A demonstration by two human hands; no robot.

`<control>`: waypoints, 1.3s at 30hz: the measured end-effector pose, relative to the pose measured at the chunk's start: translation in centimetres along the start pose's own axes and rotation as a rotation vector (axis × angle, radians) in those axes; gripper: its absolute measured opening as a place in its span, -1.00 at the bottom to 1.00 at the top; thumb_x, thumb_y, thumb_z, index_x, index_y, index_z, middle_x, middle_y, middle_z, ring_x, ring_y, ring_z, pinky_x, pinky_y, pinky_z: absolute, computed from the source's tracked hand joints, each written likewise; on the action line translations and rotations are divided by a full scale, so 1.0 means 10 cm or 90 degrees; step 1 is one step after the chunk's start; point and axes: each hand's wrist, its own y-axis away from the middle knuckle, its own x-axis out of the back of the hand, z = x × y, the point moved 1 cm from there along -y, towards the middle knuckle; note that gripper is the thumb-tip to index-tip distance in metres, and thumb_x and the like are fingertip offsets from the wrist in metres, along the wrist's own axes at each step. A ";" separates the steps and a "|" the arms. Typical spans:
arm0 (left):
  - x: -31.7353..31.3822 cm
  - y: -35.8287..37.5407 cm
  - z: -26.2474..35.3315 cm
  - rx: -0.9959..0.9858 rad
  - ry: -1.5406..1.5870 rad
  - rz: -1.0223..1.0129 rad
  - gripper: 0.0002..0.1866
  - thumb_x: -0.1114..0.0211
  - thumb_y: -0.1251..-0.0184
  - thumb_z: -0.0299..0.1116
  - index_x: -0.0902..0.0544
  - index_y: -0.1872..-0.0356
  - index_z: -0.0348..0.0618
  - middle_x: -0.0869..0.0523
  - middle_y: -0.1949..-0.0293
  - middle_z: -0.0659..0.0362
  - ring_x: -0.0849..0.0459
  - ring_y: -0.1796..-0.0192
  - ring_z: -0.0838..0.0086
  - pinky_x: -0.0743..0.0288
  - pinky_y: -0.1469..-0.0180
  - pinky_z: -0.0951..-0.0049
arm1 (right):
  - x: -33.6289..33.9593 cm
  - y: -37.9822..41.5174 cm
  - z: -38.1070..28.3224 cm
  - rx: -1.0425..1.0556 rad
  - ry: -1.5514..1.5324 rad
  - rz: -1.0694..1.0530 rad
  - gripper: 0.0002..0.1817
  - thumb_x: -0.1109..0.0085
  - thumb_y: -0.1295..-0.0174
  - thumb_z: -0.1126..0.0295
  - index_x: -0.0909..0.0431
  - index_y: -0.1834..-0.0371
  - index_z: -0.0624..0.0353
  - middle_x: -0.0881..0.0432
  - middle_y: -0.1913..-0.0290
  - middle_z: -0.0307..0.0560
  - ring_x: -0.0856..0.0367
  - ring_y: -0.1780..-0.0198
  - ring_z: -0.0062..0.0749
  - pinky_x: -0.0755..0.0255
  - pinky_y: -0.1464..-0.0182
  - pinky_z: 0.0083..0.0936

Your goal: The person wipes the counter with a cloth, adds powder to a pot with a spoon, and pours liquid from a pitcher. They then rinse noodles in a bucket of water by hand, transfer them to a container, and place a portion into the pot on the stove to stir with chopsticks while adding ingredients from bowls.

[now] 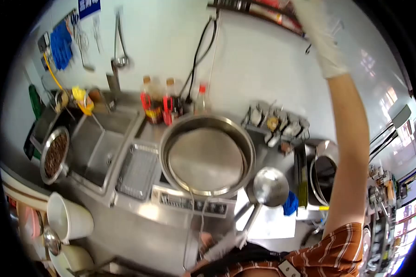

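My right hand (313,32), in a white glove, is raised to the wall shelf (263,14) at the top. Its fingers are cut off by the frame edge, so its grip is hidden. Low in the view, my left hand (226,245), also gloved, is closed round the handle of a large metal ladle (270,187). The ladle's bowl lies over a white sheet (272,224), right of a wide steel pot (207,159) with a round metal disc inside.
A sink (97,152) with a strainer of brown bits (56,154) is at left, above a white bucket (69,219). Sauce bottles (171,104) and a condiment rack (277,122) stand behind the pot. Another pot (323,175) is at right.
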 end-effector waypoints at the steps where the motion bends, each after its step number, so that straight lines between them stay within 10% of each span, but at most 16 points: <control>1: -0.05 0.13 0.21 -0.009 0.024 0.025 -0.61 0.10 -0.50 -0.08 -0.54 0.18 -0.21 -0.62 0.47 0.20 -0.58 0.47 0.56 -0.50 0.38 0.53 | 0.08 0.27 -0.10 0.039 0.091 0.017 -0.68 0.04 -0.31 0.32 -0.54 -0.05 0.18 -0.64 0.05 -0.05 -0.57 -0.02 -0.32 -0.37 -0.11 -0.50; 8: -0.08 -0.04 -0.27 -0.094 0.069 0.311 -0.48 0.02 -0.42 0.11 -0.62 0.11 -0.19 -0.67 0.23 0.17 -0.59 0.19 0.59 -0.46 0.12 0.48 | 0.49 1.92 -0.01 -0.097 0.070 -0.230 -0.68 -0.08 -0.28 0.30 -0.59 0.00 0.24 -0.65 0.19 -0.17 -0.56 0.11 -0.51 -0.38 -0.03 -0.57; 11: -0.24 0.31 -0.19 -0.020 0.378 0.416 -0.32 -0.09 -0.26 0.26 -0.57 -0.01 -0.25 -0.65 0.09 0.10 -0.59 0.05 0.40 -0.41 -0.03 0.37 | 0.63 2.56 -0.06 -0.130 0.032 -0.416 -0.71 -0.05 -0.29 0.40 -0.58 -0.03 0.26 -0.62 0.25 -0.20 -0.53 0.17 -0.56 -0.37 0.00 -0.63; 18: -0.98 0.66 -1.32 -0.087 0.664 0.578 -0.53 0.01 -0.43 -0.01 -0.58 0.05 -0.27 -0.64 0.11 0.06 -0.61 0.11 0.37 -0.47 0.04 0.38 | 0.87 3.66 -0.37 -0.175 -0.188 -0.530 -0.74 -0.15 -0.25 0.48 -0.59 0.02 0.31 -0.64 0.22 -0.14 -0.54 0.19 -0.48 -0.41 0.04 -0.56; 28: -1.91 1.23 -2.33 -0.074 0.834 0.631 -0.55 0.03 -0.46 -0.06 -0.54 0.01 -0.28 -0.65 0.11 0.12 -0.61 0.12 0.39 -0.47 0.06 0.44 | 0.84 4.61 -1.71 0.033 -0.423 -0.762 -0.75 -0.18 -0.18 0.49 -0.62 0.07 0.28 -0.68 0.27 -0.05 -0.61 0.30 -0.42 -0.49 0.21 -0.56; 39: -1.11 2.36 -2.91 -0.265 0.906 0.723 -0.52 -0.02 -0.43 -0.05 -0.49 -0.07 -0.32 -0.64 0.04 0.03 -0.62 0.09 0.34 -0.47 0.04 0.41 | -0.42 6.23 -2.79 0.356 -0.310 -1.290 -0.63 -0.06 -0.28 0.20 -0.50 -0.09 0.11 -0.61 0.05 0.02 -0.55 -0.02 -0.09 -0.44 -0.05 -0.31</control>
